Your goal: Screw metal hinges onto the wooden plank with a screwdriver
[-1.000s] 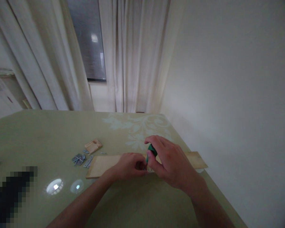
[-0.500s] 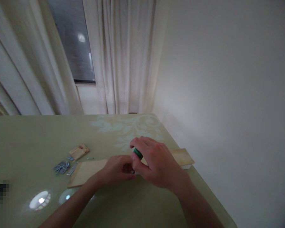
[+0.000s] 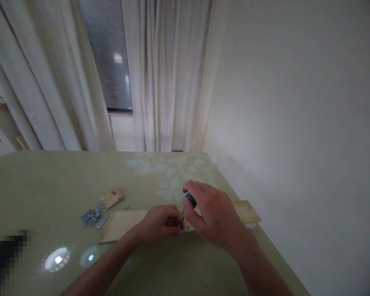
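Note:
My right hand is wrapped round the green handle of a screwdriver, whose thin shaft points down toward my left fingertips. My left hand is closed in a pinch beside the shaft's lower end, at a small metal piece too small to make out. Under both hands lies a pale wooden board, its middle largely hidden by them. A second wooden piece shows to the right of my right hand, partly covered by it.
Left of the board lies a pile of metal plates and screws, with a small wooden block behind it. A single screw lies apart. The glossy green table meets a white wall on the right; curtains hang behind.
The view has turned slightly left, so everything sits further right. The screwdriver's shaft now shows between my hands. Both hands keep their hold over the board.

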Demonstrator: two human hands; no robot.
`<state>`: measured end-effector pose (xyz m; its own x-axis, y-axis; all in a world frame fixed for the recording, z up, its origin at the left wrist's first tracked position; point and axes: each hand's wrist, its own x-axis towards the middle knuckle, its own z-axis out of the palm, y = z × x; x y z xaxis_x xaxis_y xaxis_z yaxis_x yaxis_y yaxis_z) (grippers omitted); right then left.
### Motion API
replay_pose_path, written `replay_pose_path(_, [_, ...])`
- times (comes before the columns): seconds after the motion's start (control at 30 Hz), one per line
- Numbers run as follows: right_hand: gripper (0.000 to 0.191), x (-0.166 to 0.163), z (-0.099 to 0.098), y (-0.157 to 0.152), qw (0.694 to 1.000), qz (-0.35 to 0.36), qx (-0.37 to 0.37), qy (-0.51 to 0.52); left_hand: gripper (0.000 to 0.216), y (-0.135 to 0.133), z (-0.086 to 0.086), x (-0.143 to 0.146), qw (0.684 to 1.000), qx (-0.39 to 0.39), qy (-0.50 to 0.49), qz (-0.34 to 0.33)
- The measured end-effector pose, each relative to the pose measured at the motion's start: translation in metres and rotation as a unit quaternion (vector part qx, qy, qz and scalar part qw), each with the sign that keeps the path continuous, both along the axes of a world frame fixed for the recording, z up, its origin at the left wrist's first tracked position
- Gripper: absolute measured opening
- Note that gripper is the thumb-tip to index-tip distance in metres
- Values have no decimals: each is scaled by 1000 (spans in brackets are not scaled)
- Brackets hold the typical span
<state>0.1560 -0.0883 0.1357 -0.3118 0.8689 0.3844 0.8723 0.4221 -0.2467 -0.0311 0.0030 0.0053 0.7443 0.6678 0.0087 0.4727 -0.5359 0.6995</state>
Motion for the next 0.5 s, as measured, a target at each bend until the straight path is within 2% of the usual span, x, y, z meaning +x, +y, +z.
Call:
replay_pose_path(0.1, [25,4,0,4,999,-37,-7,-4,20,-3,9,1,1000,3,22,-1])
replay_pose_path(0.2, [23,5,0,7,999,13,-17,27,14,-5,12,2,999,22,34,-5])
replay_pose_path(0.33, [14,3,1,4,997,68,-8,38,10,-8,7,4,996,83,29,-17])
replay_pose_path(0.4, [14,3,1,3,998,60,3,19,8,-11,5,6,993,111,25,-27])
replay_pose_path(0.5, [23,4,-1,3,1000,5,11,-18,5,-13,6,7,989,137,27,-42])
